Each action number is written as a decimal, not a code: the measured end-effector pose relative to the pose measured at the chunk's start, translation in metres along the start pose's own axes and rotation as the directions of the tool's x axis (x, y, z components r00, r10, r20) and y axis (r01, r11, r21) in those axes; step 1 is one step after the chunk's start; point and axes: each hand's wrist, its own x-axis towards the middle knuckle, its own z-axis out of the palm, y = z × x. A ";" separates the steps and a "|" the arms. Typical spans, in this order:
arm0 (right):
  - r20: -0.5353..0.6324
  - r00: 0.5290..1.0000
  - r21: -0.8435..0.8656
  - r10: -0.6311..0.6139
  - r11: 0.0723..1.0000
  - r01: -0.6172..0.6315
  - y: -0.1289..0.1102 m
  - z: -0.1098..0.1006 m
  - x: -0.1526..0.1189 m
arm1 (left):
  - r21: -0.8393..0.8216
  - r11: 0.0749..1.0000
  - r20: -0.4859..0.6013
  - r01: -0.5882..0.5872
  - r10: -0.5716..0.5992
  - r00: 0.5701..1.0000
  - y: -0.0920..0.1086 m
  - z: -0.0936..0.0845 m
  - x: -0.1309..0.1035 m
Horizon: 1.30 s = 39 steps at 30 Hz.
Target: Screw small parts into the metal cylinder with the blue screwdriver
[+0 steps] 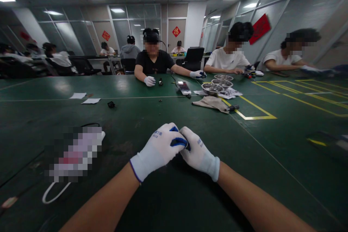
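Observation:
My left hand (159, 146) and my right hand (198, 150) meet over the near middle of the green table (130, 195). Both wear white knitted gloves with blue coated palms. The fingers of each are curled inward, and the fingertips touch. Whatever they pinch, if anything, is hidden; only a small dark patch shows between the fingertips. To the left of my left hand lies a blurred-out flat device (77, 152) with a white loop strap and a dark cable.
Metal bowls (212, 89), a beige cloth (210, 103) and a black cylindrical object (232, 108) lie ahead to the right. Left of centre are paper slips (91, 101) and a small black item (111, 104). A co-worker's gloved hand (149, 81) is across the table.

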 end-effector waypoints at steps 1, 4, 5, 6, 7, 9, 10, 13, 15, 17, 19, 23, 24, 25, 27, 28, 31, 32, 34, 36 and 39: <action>0.001 1.000 -0.009 0.004 1.000 -0.004 -0.001 0.000 0.000 | -0.048 0.999 0.006 0.017 -0.017 1.000 0.000 0.000 0.000; -0.011 0.999 -0.017 0.035 0.999 -0.035 -0.003 -0.001 -0.001 | -0.159 0.985 -0.006 0.061 -0.063 0.998 0.001 0.003 0.001; -0.016 0.999 -0.016 0.046 0.999 -0.046 -0.004 -0.002 -0.001 | -0.172 0.982 -0.018 0.073 -0.077 0.997 0.002 0.005 0.001; -0.018 0.998 -0.015 0.058 0.998 -0.058 -0.004 -0.002 -0.002 | -0.177 0.981 -0.030 0.084 -0.091 0.995 0.003 0.007 0.002; -0.019 0.998 -0.014 0.068 0.998 -0.068 -0.004 -0.003 -0.002 | -0.176 0.980 -0.037 0.091 -0.100 0.994 0.003 0.009 0.002; -0.018 0.996 -0.007 0.084 0.996 -0.084 -0.004 -0.004 -0.002 | -0.156 0.984 -0.044 0.088 -0.096 0.994 0.004 0.012 0.002; -0.017 0.996 -0.001 0.092 0.996 -0.092 -0.004 -0.005 -0.003 | -0.138 0.988 -0.047 0.077 -0.084 0.995 0.004 0.013 0.002; -0.018 0.993 0.013 0.116 0.993 -0.115 -0.003 -0.004 -0.002 | -0.057 0.998 -0.068 0.038 -0.042 0.997 0.003 0.013 0.001; -0.019 0.992 0.008 0.128 0.992 -0.128 -0.001 -0.003 -0.002 | -0.010 0.999 -0.077 0.050 -0.051 0.996 0.002 0.013 0.000; -0.022 0.991 -0.008 0.130 0.991 -0.130 0.000 -0.002 -0.002 | 0.011 0.996 -0.077 0.085 -0.084 0.994 0.003 0.014 0.000; -0.027 0.992 -0.031 0.124 0.992 -0.125 0.001 -0.001 -0.002 | 0.026 0.993 -0.073 0.115 -0.113 0.991 0.003 0.015 0.000; -0.032 0.988 -0.050 0.148 0.987 -0.150 0.001 0.001 -0.002 | -0.008 0.990 -0.073 0.142 -0.142 0.987 0.005 0.016 0.000; -0.032 0.987 -0.049 0.156 0.986 -0.158 0.001 0.001 -0.002 | -0.068 0.987 -0.067 0.143 -0.148 0.987 0.005 0.016 0.001; -0.033 0.986 -0.048 0.161 0.985 -0.163 0.000 0.001 -0.002 | -0.140 0.979 -0.059 0.147 -0.156 0.986 0.005 0.016 0.001; -0.036 0.986 -0.045 0.161 0.986 -0.163 -0.002 0.000 -0.001 | -0.256 0.954 -0.047 0.157 -0.175 0.984 0.004 0.015 0.002; -0.035 0.986 -0.041 0.161 0.986 -0.162 -0.003 0.000 -0.001 | -0.282 0.945 -0.051 0.165 -0.186 0.981 0.004 0.015 0.002; -0.036 0.983 -0.020 0.178 0.984 -0.178 -0.007 -0.001 -0.001 | -0.245 0.955 -0.079 0.165 -0.189 0.979 0.005 0.015 0.002; -0.043 0.981 -0.010 0.189 0.982 -0.190 -0.007 -0.001 -0.001 | -0.226 0.960 -0.091 0.163 -0.187 0.978 0.005 0.015 0.002; -0.069 0.975 0.003 0.211 0.977 -0.211 -0.007 0.000 -0.001 | -0.210 0.965 -0.108 0.158 -0.184 0.977 0.007 0.016 0.001; -0.093 0.972 0.013 0.218 0.976 -0.218 -0.007 0.000 -0.002 | -0.215 0.964 -0.113 0.155 -0.183 0.977 0.008 0.017 0.001; -0.092 0.972 0.026 0.216 0.976 -0.215 -0.006 0.002 -0.003 | -0.198 0.970 -0.096 0.143 -0.164 0.982 0.008 0.018 0.001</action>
